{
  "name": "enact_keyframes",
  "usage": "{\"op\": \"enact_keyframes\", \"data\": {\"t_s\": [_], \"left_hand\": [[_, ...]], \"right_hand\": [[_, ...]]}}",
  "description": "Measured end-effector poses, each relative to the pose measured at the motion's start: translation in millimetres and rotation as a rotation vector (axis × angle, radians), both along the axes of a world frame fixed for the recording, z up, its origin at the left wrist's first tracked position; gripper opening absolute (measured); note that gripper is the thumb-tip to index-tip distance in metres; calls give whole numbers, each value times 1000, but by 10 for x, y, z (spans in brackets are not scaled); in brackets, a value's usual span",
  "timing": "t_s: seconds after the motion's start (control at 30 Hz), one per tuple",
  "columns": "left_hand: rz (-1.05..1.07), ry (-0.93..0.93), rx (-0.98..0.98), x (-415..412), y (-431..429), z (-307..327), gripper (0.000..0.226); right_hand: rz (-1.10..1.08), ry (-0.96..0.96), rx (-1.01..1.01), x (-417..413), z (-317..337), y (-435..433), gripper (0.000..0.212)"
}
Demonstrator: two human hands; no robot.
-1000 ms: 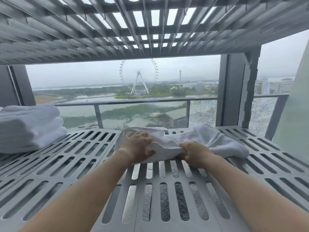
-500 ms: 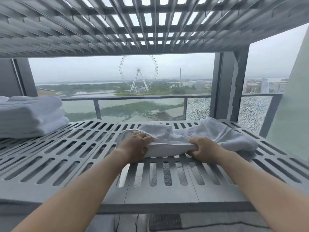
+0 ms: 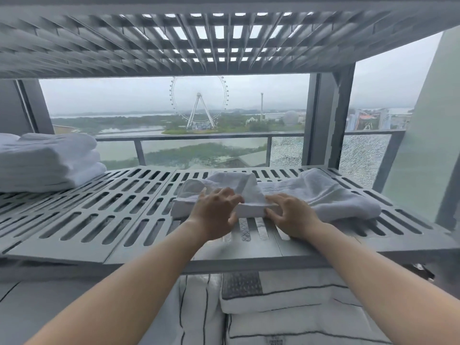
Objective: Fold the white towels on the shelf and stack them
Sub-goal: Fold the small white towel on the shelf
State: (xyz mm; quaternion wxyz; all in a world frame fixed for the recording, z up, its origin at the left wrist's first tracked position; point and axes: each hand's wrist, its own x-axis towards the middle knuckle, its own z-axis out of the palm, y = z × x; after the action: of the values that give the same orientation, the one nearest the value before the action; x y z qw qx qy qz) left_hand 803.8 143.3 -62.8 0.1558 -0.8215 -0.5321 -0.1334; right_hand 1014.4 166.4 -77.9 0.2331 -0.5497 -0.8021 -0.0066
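**Soft towel, half gathered, on a slotted shelf**

The grey slatted shelf (image 3: 82,212) spans the whole view, with a second slotted deck overhead. On its far left sits a stack of folded white towels (image 3: 47,160), neat and well apart from the work. The loose towel (image 3: 331,195) lies centre-right, its right part rumpled and its left part doubled over into a thick pad near the front.

The left hand (image 3: 214,215) hovers at the pad's near edge with fingers spread, seemingly gripping nothing. The right hand (image 3: 291,215) rests flat, fingers apart, pressing the folded edge down rather than pinching it.

Terry cloth like this looks light, limp and grippy; it should drape and sag if lifted by one point. Corners or a folded edge, taken with both hands, likely give the cleanest hold. The slots could snag a dragged hem.
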Motion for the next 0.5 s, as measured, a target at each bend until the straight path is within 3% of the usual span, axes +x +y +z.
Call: {"op": "enact_keyframes", "data": {"t_s": [0.2, 0.3, 0.5], "left_hand": [[-44, 22, 9, 241, 188, 25, 40], [-97, 81, 4, 322, 339, 35, 52], [-132, -33, 107, 488, 706, 173, 65]], "right_hand": [[-54, 43, -9, -21, 40, 64, 43], [-72, 44, -4, -16, 86, 190, 28], [47, 27, 295, 69, 299, 499, 27]]}}
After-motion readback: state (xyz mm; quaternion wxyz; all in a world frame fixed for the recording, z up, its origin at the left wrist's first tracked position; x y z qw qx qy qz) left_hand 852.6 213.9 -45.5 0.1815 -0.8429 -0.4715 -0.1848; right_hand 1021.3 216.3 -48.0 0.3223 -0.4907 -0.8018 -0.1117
